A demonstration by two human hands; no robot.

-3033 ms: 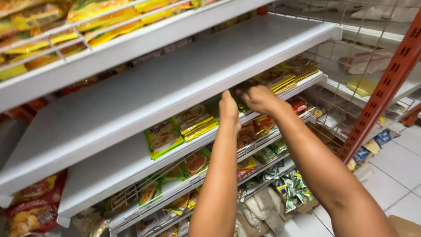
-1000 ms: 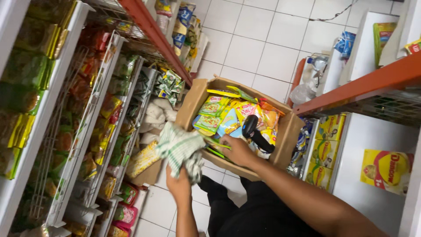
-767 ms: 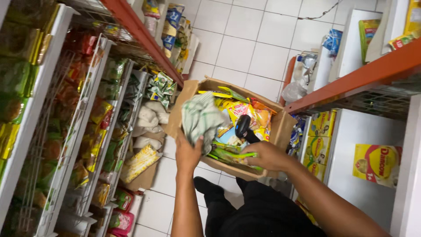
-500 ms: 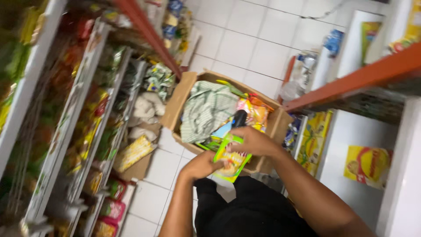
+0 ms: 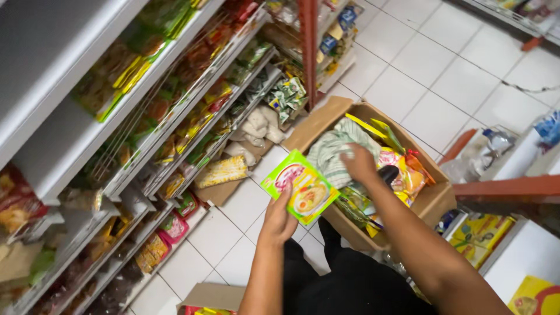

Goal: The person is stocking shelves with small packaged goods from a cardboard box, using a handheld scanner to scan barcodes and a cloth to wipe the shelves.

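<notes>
Restocking looks to be the step in hand, judged from how things lie: the left hand (image 5: 279, 217), low in the middle of the frame, grasps a green packet (image 5: 300, 186) by its lower corner and holds it up clear of the white tiled floor (image 5: 408, 76), its printed face toward the camera. Just beyond it to the right, the right hand (image 5: 359, 163) reaches down into the open cardboard box (image 5: 429, 201) at centre right, fingers curled over a pale striped cloth (image 5: 332, 153) and the bright packets (image 5: 402, 172) packed beside it; whether it grips anything I cannot tell, as its palm faces away. The next move would call for lifting the green packet toward the shelves (image 5: 87, 134) on the left and matching it with like packets there, but which row suits it is hard to make out, since the shelf goods are blurred. The box's lower depth is hidden by the forearm, a second carton (image 5: 213, 296) is cut off at the bottom edge, and the shelving at right shows only in part.
</notes>
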